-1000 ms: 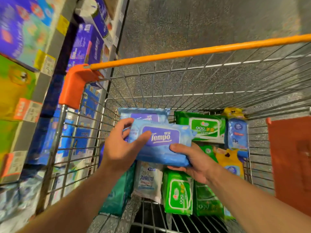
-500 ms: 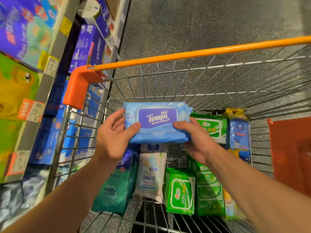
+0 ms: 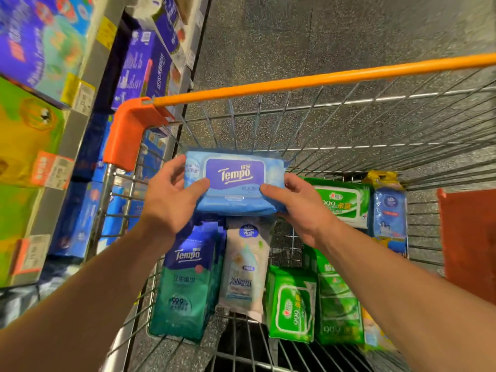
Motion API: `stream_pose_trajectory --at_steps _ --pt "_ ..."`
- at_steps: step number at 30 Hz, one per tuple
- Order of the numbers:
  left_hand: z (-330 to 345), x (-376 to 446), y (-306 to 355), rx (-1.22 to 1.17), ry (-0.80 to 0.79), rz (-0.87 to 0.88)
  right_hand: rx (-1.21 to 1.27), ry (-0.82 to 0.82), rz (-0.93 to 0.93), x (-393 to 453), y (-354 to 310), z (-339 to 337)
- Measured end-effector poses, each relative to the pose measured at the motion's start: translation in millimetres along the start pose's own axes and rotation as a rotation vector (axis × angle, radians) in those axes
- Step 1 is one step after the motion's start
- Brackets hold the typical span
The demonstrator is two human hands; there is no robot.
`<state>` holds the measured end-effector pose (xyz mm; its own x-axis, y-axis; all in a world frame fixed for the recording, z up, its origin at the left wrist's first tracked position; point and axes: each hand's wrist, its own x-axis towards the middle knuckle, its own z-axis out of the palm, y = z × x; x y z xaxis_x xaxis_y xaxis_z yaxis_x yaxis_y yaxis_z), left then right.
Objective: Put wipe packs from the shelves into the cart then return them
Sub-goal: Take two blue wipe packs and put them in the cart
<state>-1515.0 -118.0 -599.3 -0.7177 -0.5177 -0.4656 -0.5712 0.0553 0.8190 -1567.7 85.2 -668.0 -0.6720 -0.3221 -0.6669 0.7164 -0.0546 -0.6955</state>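
Both hands are gripping one light blue wipe pack marked "Tempo", holding it flat above the cart, label up. The left hand is clamping the pack's left end, thumb lying on top and fingers under. The right hand is clasping the right end the same way.

Below the pack, more packs are lying in the cart basket: a teal and navy pack at left, a pale pink pack just beside it, a green pack further right, and another green pack leaning by the right hand. A blue pack with a yellow top is standing at the far right.

The orange cart handle is crossing above. Shelves of boxes are lining the left side.
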Motion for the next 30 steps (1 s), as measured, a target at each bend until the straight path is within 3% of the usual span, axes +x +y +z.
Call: stream_pose_trajectory --at_steps 3,8,11,13,16,18,24,30 --pt "6 3 -7 0.025 -0.045 -0.018 -0.106 0.046 -0.027 7 13 1" --pt "8 6 -7 0.070 0.011 -0.061 -0.269 0.034 0.001 13 9 -1" --pt "6 0 -9 0.193 0.035 -0.076 -0.458 0.158 -0.017 2 0 -2" --pt "7 -14 -14 0.326 0.111 -0.024 -0.550 0.282 -0.011 -9 -4 -5" --pt "11 -44 -16 0.539 0.273 0.189 -0.702 0.393 0.029 -32 -12 -18" --pt "19 -65 -11 0.566 0.221 0.239 -0.779 0.385 0.048 -50 -17 -26" --pt "48 -117 27 0.921 -0.199 0.159 -0.928 0.222 0.044 -105 -63 -35" --pt "39 -142 83 1.080 -0.217 0.172 -1.259 0.054 -0.214 -155 -133 -5"
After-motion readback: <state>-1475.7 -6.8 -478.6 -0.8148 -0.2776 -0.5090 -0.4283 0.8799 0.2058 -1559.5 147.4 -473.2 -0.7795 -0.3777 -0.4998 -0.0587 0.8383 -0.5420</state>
